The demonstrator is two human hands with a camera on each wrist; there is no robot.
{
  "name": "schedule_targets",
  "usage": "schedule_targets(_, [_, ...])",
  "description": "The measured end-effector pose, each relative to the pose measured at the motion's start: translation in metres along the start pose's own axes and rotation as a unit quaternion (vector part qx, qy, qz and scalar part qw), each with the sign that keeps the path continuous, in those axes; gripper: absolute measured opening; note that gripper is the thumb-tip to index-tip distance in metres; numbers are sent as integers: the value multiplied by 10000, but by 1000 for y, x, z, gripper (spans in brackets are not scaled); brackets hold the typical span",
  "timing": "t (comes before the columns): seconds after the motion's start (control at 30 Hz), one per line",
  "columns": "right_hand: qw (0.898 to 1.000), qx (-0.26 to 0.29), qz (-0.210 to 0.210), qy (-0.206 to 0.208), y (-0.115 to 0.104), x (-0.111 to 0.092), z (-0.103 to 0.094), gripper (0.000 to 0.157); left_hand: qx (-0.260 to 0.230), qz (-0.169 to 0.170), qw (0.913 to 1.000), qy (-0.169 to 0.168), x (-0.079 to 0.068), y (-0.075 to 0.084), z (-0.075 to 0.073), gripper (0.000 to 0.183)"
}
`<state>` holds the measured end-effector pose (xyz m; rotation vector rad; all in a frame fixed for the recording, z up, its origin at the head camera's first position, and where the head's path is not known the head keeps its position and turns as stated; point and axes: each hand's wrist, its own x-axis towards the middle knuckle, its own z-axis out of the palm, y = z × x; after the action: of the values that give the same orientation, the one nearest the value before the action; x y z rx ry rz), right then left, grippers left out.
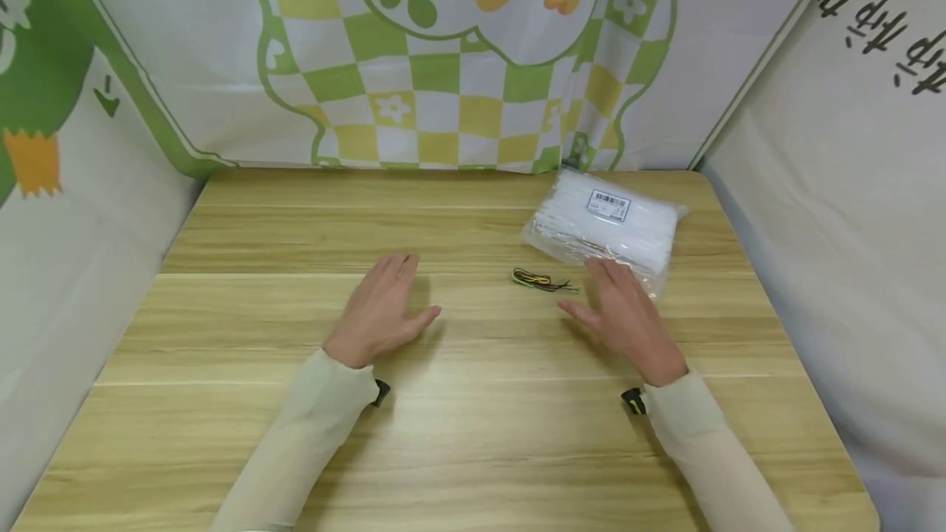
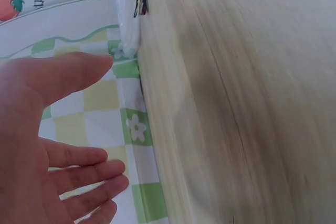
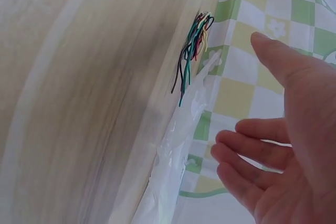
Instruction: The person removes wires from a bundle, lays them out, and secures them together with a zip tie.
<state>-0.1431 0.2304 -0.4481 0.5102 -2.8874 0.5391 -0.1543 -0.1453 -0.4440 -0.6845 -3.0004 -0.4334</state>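
Note:
Both hands hover over the wooden table point(image 1: 473, 417) with nothing in them. In the head view my left hand point(image 1: 380, 310) is left of centre, thumb spread away from straight fingers. My right hand point(image 1: 624, 318) is on the right, its fingertips overlapping the near edge of a clear plastic bag point(image 1: 643, 224) of white strips with a barcode label. Just left of the right hand lies a small folded bundle of thin coloured wires point(image 1: 543, 280). The right wrist view shows the wires point(image 3: 194, 51) with loose ends, red, green, black and yellow, beyond the thumb.
A checkered green, yellow and white curtain point(image 1: 436, 105) hangs along the table's back edge. White fabric walls point(image 1: 835, 212) stand at both sides. Dark wrist devices point(image 1: 634, 401) sit at the cuffs of the pale sleeves point(image 1: 709, 450).

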Motion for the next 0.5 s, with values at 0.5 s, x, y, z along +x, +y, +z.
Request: schedule_targets(0.5, [9980, 123, 68, -613, 3, 13, 4, 66, -115, 767, 9958, -477, 41, 26, 10, 69])
